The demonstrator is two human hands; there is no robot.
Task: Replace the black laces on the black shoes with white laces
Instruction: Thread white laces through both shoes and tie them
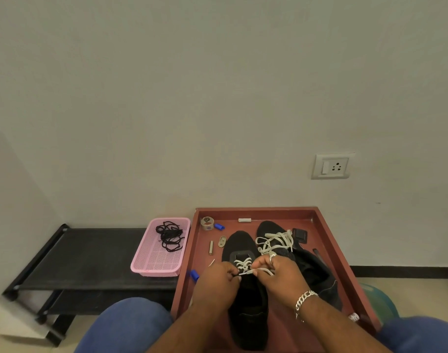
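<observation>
Two black shoes lie in a red-brown tray [329, 240]. The left shoe [243, 243] has a white lace [243, 263] crossed through its lower eyelets. My left hand [217, 278] pinches the shoe's eyelet edge. My right hand [278, 273], with a ring and a bracelet, holds a white lace end pointing at that spot. The right shoe [317, 271] lies behind, with a loose white lace [276, 242] heaped on its toe. The removed black laces [170, 235] sit in a pink basket [154, 263].
A tape roll [207, 223], blue caps [219, 227], a metal pin [211, 247] and a small black case [299, 235] lie in the tray. The basket stands on a black low rack [90, 253]. My blue-trousered knees [126, 324] frame the bottom. A green ball [378, 299] sits at the right.
</observation>
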